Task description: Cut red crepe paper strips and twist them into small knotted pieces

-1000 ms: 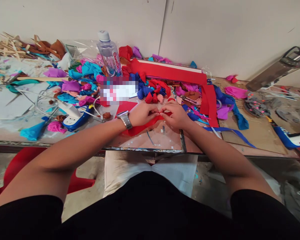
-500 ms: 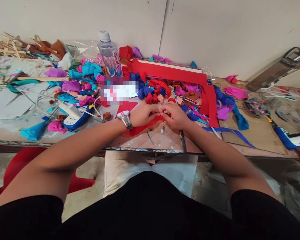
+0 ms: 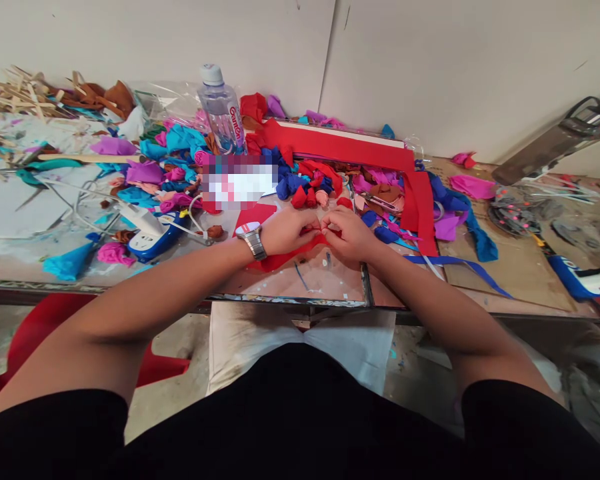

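Both hands meet over the table in the middle of the head view. My left hand [image 3: 299, 230], with a metal watch [image 3: 253, 241] on its wrist, is closed in a pinch on a strip of red crepe paper [image 3: 285, 258]. My right hand [image 3: 347, 233] pinches the same red strip just beside it, fingertips almost touching. The strip runs down and left beneath my left wrist. Small rolled red and blue crepe paper pieces [image 3: 307, 193] lie just beyond my fingers. The exact fold between the fingertips is hidden.
A clear plastic bottle [image 3: 223, 117] stands behind a blurred-out patch. Left are a blue-and-white power strip [image 3: 155, 241] with cables and teal-handled pliers [image 3: 45, 168]. A long red paper band [image 3: 345, 148] lies at the back. A dark tumbler [image 3: 535, 147] is far right.
My fingertips have shifted very slightly on the red crepe paper, with a small gap now showing between the hands. Everything else stays put; the view moves a little.
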Demonstrator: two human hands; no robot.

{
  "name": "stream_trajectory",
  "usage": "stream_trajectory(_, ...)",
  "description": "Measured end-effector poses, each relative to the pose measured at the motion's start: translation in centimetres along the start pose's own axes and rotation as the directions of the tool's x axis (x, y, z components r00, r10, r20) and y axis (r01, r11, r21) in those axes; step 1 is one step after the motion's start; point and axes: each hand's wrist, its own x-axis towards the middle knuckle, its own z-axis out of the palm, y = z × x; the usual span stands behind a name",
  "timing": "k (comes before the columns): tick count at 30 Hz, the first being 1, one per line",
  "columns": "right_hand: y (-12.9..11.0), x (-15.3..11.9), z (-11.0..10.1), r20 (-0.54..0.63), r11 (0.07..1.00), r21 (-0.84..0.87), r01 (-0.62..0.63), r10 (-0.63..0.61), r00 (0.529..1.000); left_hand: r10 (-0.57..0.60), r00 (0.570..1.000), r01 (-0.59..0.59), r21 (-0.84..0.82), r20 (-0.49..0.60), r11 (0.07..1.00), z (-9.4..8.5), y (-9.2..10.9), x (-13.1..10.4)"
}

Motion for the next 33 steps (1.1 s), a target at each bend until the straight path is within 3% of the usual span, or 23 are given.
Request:
stream_trajectory(17, -0.07, 0.31, -0.47, -0.03, 0.997, 0.029, 0.077, -0.076, 0.997, -0.091, 0.994, 0.102, -0.231, 0.058, 0.968, -0.06, -0.21, -0.01)
stream_trajectory(33, 0.19, 0.21, -0.82, -0.114, 0.993, -0.028, 0.114, -0.116, 0.987, -0.18, 0.976, 0.217, -0.522, 0.121, 0.825, -0.12, -0.62, 0.67)
